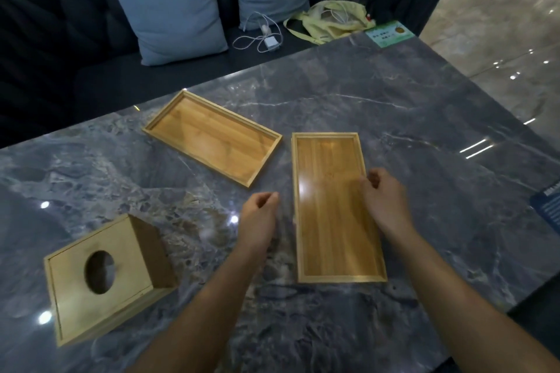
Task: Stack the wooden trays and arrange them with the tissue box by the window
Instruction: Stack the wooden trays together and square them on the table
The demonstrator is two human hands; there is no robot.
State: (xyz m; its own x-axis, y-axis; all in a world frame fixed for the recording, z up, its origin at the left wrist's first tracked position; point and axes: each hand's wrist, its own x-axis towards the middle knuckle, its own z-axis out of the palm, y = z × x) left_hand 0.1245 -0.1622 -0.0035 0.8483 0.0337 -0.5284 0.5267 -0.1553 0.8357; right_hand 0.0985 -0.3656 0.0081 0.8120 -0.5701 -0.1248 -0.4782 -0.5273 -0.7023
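near tray (336,221) lies flat on marble table (424,118) | right hand (386,201) over its right rim, fingers curled, contact unclear | left hand (259,215) just left, loosely curled, empty | far tray (212,138) angled, apart | tissue box (103,275) at left

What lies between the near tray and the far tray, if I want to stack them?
Nothing visible. Only bare table separates the near tray from the far tray. The tissue box sits off to the left.
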